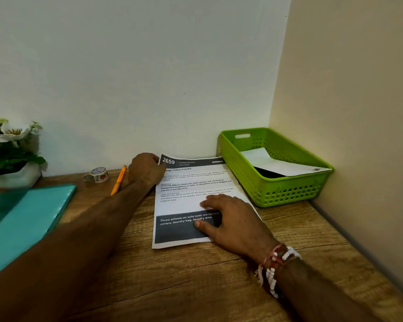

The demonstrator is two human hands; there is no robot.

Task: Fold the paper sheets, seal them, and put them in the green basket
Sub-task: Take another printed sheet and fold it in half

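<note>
A printed paper sheet [186,196] lies flat on the wooden table, its far edge against the wall. My left hand [146,169] pinches the sheet's far left corner. My right hand [233,219] lies flat on the sheet's lower right part, fingers spread. The green basket [289,191] stands to the right in the corner, and a folded paper [277,165] rests inside it. A roll of patterned tape [98,175] sits near the wall to the left.
An orange pen [118,180] lies between the tape and my left hand. A teal folder [21,219] covers the table's left side. A white pot with flowers [12,154] stands at the far left. Walls close the back and right.
</note>
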